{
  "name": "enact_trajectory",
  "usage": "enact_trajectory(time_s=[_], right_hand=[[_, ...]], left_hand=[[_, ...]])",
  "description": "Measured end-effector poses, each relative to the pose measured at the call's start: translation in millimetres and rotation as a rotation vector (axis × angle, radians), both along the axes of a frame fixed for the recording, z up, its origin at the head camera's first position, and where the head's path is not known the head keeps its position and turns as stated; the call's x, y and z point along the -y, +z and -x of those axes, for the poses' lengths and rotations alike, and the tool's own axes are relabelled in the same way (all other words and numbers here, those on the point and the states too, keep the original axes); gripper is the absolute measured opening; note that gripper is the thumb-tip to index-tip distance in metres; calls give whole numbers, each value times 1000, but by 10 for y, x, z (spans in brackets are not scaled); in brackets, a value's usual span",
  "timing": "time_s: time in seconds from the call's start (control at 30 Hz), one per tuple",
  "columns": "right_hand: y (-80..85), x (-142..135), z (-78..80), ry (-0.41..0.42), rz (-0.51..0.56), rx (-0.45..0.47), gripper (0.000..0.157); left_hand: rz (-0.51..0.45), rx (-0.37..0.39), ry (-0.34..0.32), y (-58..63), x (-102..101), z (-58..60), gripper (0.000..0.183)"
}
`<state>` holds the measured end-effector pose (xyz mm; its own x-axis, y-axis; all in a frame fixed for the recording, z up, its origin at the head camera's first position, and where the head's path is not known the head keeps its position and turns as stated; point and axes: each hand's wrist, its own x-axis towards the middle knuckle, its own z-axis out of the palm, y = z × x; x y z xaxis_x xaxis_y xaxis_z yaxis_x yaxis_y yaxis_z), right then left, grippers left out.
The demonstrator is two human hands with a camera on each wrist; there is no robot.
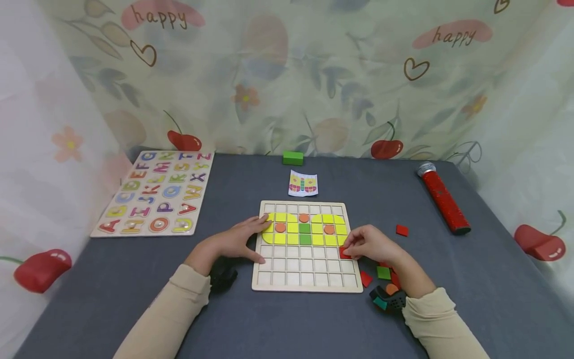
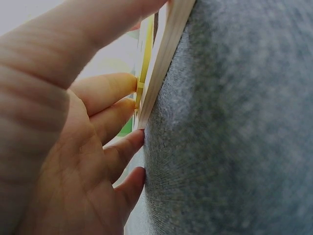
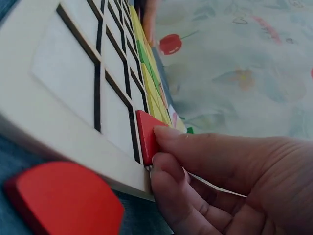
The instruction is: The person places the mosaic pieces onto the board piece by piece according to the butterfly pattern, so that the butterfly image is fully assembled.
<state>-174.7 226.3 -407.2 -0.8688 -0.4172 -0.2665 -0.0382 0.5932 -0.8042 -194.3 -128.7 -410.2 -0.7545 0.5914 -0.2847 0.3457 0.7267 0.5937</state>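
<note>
A wooden grid board [image 1: 306, 265] lies on the table, its upper rows filled with yellow tiles [image 1: 316, 239], green squares [image 1: 305, 228] and orange rounds [image 1: 329, 229]; the lower rows are bare. Along the board's left edge rests my left hand [image 1: 235, 240], fingers spread and fairly straight, thumb lower down. In the left wrist view, fingertips [image 2: 131, 83] touch the rim and a yellow tile. My right hand [image 1: 374, 245] pinches a red tile [image 3: 148, 138] between thumb and finger. That tile sits at the grid's right-hand column, just below the yellow tiles.
Loose red tiles [image 1: 365, 278], a green square [image 1: 383, 272] and an orange round [image 1: 391, 288] lie by my right wrist; another red tile [image 1: 402, 230] lies farther right. Behind the board are a pattern card [image 1: 303, 183] and green block [image 1: 293, 158]. An alphabet board [image 1: 148, 199] and red microphone [image 1: 444, 199] flank them.
</note>
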Motion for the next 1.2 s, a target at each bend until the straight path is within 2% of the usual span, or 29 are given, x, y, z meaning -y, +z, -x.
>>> enact_trajectory(time_s=[0.17,0.33,0.57,0.8,1.03,1.2], right_hand=[[-6,11,-6,7,-17,-31,16],[19,-55,8,-39,-10,-16,20],[69,-353,52,-107,5,-25,31],[52,-658,103,-157,8,-25,39],[-7,-909,138,-130,-29,6,39],[-34,-975,116,-48,-24,-1,39]], left_hand=[[-6,3,6,-3,-1,2,96],[-11,-2,-1,-3,-3,4,96],[-15,4,-5,6,-3,1,95],[-20,-2,0,-10,5,-7,95],[-20,-8,8,-18,9,-6,94],[-16,-9,6,-11,6,-11,95]])
